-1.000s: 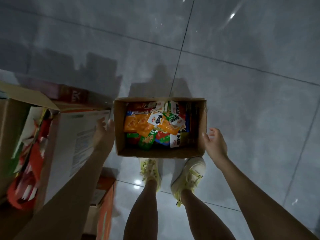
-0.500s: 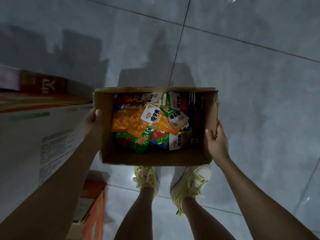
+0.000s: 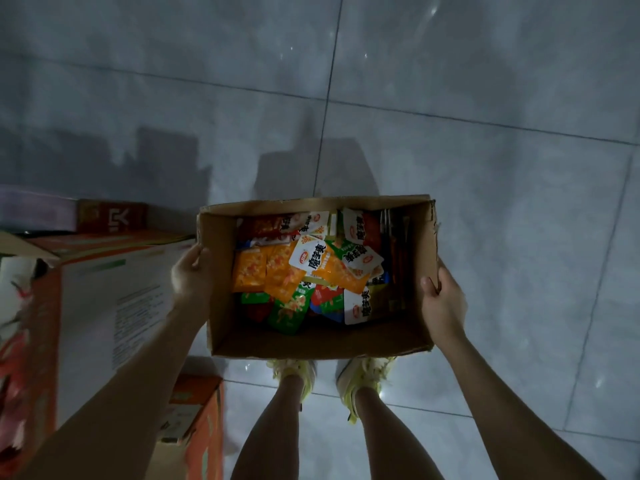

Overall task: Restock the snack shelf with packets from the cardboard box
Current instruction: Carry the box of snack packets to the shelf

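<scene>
Cardboard box (image 3: 311,342), holding mixed snack packets (image 3: 277,271), is held just above the yellow shoes (image 3: 294,370), with left hand (image 3: 190,275) curled round its left wall and right hand (image 3: 441,303) curled round its right wall.

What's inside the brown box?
Lots of snack packets, orange, green, red and white, piled in the cardboard box. Whatever lies under the pile is covered.

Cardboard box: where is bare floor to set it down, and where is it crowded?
Bare tiled floor lies ahead of the cardboard box and to its right, beyond the right hand. The left is crowded: a large carton beside the left hand and an orange carton.
</scene>
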`<action>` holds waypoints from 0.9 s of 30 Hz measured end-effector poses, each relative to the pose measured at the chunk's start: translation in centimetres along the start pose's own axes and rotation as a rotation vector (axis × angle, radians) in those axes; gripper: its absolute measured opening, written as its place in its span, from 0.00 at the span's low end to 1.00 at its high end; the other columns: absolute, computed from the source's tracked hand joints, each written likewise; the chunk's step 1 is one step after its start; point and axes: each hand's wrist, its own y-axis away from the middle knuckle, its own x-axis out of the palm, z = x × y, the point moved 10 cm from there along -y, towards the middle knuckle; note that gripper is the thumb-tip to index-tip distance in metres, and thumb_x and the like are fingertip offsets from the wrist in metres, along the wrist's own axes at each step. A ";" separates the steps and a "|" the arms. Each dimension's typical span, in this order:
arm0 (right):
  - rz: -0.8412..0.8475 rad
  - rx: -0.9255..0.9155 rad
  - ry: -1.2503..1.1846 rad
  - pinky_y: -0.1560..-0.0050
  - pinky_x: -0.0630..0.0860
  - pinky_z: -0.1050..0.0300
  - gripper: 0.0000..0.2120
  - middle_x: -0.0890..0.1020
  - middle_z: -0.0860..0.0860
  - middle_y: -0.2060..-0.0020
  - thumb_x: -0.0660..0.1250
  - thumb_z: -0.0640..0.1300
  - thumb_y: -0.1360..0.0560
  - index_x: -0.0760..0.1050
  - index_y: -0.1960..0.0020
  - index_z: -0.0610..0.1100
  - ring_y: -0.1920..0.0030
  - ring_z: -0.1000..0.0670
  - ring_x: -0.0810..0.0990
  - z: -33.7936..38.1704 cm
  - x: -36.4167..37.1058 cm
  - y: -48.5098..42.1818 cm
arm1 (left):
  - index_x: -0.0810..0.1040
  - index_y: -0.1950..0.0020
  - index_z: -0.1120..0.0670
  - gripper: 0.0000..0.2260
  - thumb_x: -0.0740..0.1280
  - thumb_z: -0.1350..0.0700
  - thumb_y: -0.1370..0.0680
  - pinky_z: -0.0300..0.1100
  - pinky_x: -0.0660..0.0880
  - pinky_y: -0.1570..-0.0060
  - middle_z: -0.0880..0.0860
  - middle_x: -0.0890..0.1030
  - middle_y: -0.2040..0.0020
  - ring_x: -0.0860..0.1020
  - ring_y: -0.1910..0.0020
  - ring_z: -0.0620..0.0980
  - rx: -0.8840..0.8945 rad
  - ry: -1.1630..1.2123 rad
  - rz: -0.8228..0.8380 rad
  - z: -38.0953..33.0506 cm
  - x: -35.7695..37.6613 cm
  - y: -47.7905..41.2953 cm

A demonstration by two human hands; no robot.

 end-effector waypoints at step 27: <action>-0.470 0.195 -0.324 0.46 0.74 0.47 0.27 0.79 0.46 0.44 0.54 0.39 0.20 0.55 0.24 0.57 0.48 0.42 0.78 -1.6 -63.0 17.3 | 0.60 0.29 0.40 0.25 0.62 0.63 0.19 0.40 0.75 0.75 0.56 0.82 0.60 0.80 0.69 0.50 0.800 -0.441 0.751 -59.1 17.3 44.3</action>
